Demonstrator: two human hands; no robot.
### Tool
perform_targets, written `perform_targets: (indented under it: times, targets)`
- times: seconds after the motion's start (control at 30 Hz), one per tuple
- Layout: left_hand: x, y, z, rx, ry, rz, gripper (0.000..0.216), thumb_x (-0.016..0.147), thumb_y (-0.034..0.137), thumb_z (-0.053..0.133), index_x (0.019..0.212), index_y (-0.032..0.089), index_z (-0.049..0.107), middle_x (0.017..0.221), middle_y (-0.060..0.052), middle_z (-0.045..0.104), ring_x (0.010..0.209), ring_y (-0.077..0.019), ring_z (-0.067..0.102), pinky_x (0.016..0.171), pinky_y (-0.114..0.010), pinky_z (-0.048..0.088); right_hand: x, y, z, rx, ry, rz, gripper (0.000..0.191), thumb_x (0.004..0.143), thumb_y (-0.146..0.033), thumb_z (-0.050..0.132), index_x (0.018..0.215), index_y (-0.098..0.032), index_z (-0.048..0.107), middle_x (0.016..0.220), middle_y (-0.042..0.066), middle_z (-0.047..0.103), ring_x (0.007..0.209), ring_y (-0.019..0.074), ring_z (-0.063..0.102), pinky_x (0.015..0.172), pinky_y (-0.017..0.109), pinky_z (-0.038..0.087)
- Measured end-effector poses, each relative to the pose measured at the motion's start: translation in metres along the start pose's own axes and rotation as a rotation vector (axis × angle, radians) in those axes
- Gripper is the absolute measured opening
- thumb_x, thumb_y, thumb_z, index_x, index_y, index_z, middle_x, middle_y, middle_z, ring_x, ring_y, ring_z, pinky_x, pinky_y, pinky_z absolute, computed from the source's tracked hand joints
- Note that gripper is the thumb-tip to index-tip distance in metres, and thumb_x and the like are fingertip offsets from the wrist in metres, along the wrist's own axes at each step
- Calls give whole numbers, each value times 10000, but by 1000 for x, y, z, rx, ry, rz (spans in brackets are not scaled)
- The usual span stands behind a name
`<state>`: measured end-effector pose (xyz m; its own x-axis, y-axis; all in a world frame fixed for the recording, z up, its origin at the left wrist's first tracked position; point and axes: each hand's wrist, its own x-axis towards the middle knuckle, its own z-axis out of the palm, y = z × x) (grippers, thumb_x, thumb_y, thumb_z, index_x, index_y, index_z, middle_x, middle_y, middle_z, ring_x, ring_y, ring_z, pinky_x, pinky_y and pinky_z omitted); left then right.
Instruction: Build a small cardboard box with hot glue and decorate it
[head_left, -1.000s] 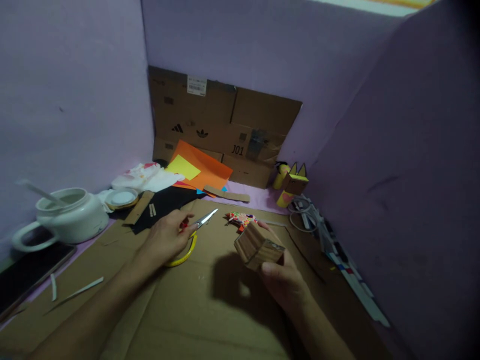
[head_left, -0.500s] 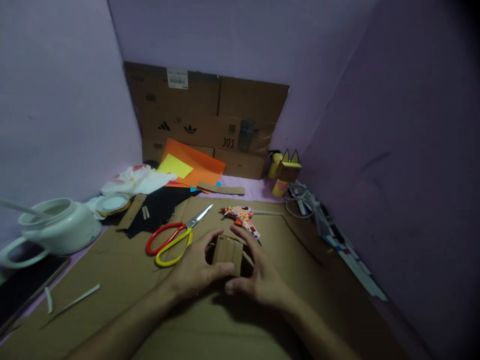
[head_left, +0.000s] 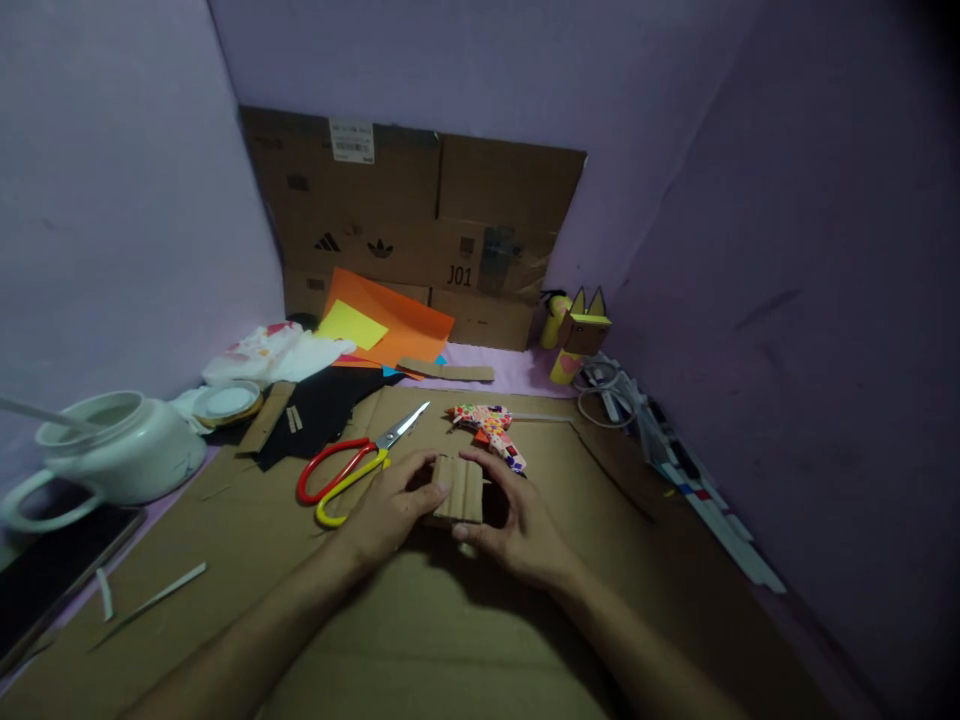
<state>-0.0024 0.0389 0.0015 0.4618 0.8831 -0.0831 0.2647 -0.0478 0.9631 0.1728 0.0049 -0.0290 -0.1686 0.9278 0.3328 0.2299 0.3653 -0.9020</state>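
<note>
Between my hands, low over the cardboard mat, is a small folded cardboard piece (head_left: 459, 490) with creases across its top face. My left hand (head_left: 397, 510) grips its left side, the thumb lying on the top face. My right hand (head_left: 517, 520) curls round the right side, thumb at the near edge and fingers at the far edge. The underside of the piece is hidden. Just left of my left hand lie scissors (head_left: 360, 475) with one red and one yellow handle, blades spread a little. Beyond my hands rests a flower-patterned glue gun (head_left: 489, 428) with a glue stick in its back.
A white pot (head_left: 124, 455) stands at left beside a dark phone (head_left: 56, 575). Orange paper (head_left: 397, 320) and black sheets (head_left: 326, 405) lie at the back. A yellow-and-brown paper figure (head_left: 581, 340) stands back right. Cables and strips (head_left: 705, 500) line the right wall.
The cardboard piece has tilted, so its creased top face shows more squarely. My left thumb has shifted left on it, and my right hand has closed in. The view has moved slightly.
</note>
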Motion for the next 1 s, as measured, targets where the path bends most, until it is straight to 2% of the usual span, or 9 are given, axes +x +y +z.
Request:
perform_targets:
  times: [0.13,0.23,0.37,0.47,0.57,0.67,0.8,0.9,1.0]
  targets:
    - [6,-1,3,-52,113,-73,378,669,289,572,1002,110,585,953,-91,665,903,-250,613,783,-348,477,3,1,2,70,-17,-22,528,641,-228,747,1124,-213,534,1097,66,596,1033,254,566,905,377,442]
    - [7,-1,3,-61,111,-82,335,649,280,573,944,124,600,878,-68,654,854,-234,612,733,-336,482,2,1,1,97,-39,-14,520,638,-209,748,1114,-215,541,1081,61,600,1024,251,570,912,379,437]
    - [4,-3,-1,-131,135,-78,351,608,307,637,907,136,572,846,-50,642,842,-228,619,748,-336,492,-1,-1,-1,146,-48,70,652,589,-225,795,1174,-223,507,1185,87,566,1120,279,526,970,430,395]
    - [-3,-5,-2,-210,127,-21,447,647,322,669,1031,154,514,974,-78,637,923,-238,622,804,-346,502,-1,-7,-1,369,-21,197,805,556,-403,813,1250,-246,438,1326,123,468,1205,312,471,980,472,386]
    - [-11,-7,2,-224,123,81,505,699,321,664,1139,173,464,1230,-135,538,1094,-272,564,898,-361,483,1,-14,-1,482,4,264,821,559,-487,791,1253,-248,422,1301,137,490,1153,324,524,933,482,424]
    - [-14,-5,7,-208,115,147,567,699,308,673,1200,165,448,1338,-155,474,1229,-307,461,985,-384,434,-1,-19,-1,434,17,272,813,547,-410,820,1236,-228,429,1206,140,568,1076,324,576,866,469,469]
    - [-14,0,8,-193,73,80,765,636,283,731,1312,158,395,1360,-133,487,1280,-316,402,1014,-404,415,-6,-20,-2,416,43,210,761,569,-344,812,1226,-236,444,1235,127,563,1112,308,558,883,444,473]
    - [-14,2,6,-185,20,14,802,620,255,743,1331,153,385,1354,-124,500,1266,-310,424,1002,-411,432,-8,-20,-3,311,31,210,778,571,-295,808,1257,-231,446,1249,124,557,1083,309,578,861,439,494]
    - [-16,2,6,-181,21,0,766,616,225,744,1303,145,417,1320,-129,534,1210,-307,491,993,-414,442,-7,-20,-3,188,47,185,701,569,-252,810,1202,-217,511,1172,106,608,1019,293,610,819,409,524]
